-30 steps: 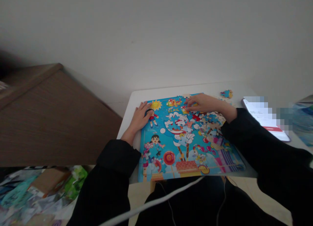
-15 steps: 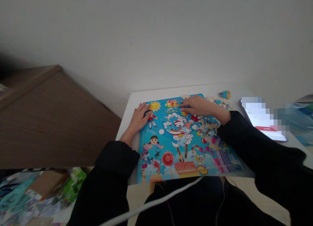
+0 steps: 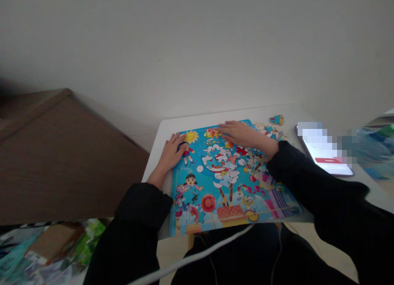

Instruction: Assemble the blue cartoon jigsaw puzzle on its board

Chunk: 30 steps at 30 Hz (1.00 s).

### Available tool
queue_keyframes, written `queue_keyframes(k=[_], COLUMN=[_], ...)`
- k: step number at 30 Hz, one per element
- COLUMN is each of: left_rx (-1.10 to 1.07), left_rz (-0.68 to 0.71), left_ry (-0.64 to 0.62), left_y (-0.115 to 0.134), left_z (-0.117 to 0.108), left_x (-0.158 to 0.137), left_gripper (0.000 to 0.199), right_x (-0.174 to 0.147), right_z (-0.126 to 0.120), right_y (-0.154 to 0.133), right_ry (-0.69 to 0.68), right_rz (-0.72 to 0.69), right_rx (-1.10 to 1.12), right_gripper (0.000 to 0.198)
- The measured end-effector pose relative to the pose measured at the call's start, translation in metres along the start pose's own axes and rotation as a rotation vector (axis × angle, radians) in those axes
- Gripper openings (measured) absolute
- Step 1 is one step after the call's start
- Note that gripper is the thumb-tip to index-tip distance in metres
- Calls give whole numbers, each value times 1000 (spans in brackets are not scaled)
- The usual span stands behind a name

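Note:
A blue cartoon jigsaw puzzle (image 3: 187,170) lies in its tray on a small white table. My left hand (image 3: 171,153) rests with fingers spread over the puzzle's upper left edge, beside the printed sun and a figure in red. Near the top middle, my right hand (image 3: 237,134) lies palm down across the puzzle, its fingers stretched out over the colourful picture there. Whether a piece is beneath those fingers is hidden. Several loose puzzle pieces (image 3: 257,155) are heaped on the right part of the puzzle, partly covered by my right forearm.
More pieces (image 3: 271,132) lie past the puzzle's upper right edge, with a small joined bit (image 3: 277,120) behind them. A lit phone (image 3: 320,149) is on the table's right side. A white cable (image 3: 197,258) crosses in front. A brown cabinet (image 3: 70,162) stands left.
My right hand has shifted slightly left along the top of the puzzle, its fingers now flatter. My left hand stays at the upper left edge. The whole view has moved a little.

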<state>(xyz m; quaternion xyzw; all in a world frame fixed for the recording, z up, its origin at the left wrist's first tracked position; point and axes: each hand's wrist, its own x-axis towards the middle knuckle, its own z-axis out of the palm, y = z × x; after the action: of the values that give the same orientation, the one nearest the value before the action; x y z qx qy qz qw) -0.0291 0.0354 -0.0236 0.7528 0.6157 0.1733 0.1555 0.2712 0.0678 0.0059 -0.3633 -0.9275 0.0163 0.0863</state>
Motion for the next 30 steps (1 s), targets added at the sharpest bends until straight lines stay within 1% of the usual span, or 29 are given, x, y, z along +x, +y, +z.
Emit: queue_keyframes(k=[3,8,11,14,18,19,22,25,27,30], left_rx=[8,4,11,21,23,21,19,23,25,22], left_rz=[24,56,62,51,45,47,50,56,60,57], left_ry=[18,34,34,26,27,28,31,41,47,40], left_y=[-4,-11,-11,-10,-10,-10,-12,-14,-14,-15], left_z=[1,3,3,3,3,3,4,4,4,5], left_x=[1,3,4,4,3,4,4,4,4,4], left_gripper=[50,49,51,52,52,52,51,50,50,51], right_x=[4,0,1,3,5,5,6,7,4,-11], right_z=[12,3,1,5,8,8,5,-4,-16,-39], right_y=[-10,-20,-21,-18,-15,-15,-16,-10,3,37], right_ry=[-29,-27,-15,15,138,171,249,321,407,621], right_rz=[-30,35,61,109,203,217,277,354,384,448], right_rx=[-48,-44,2,106,308,377,665,912,969,906], right_gripper=[44,40,35,33,44,43,29,19,23,29])
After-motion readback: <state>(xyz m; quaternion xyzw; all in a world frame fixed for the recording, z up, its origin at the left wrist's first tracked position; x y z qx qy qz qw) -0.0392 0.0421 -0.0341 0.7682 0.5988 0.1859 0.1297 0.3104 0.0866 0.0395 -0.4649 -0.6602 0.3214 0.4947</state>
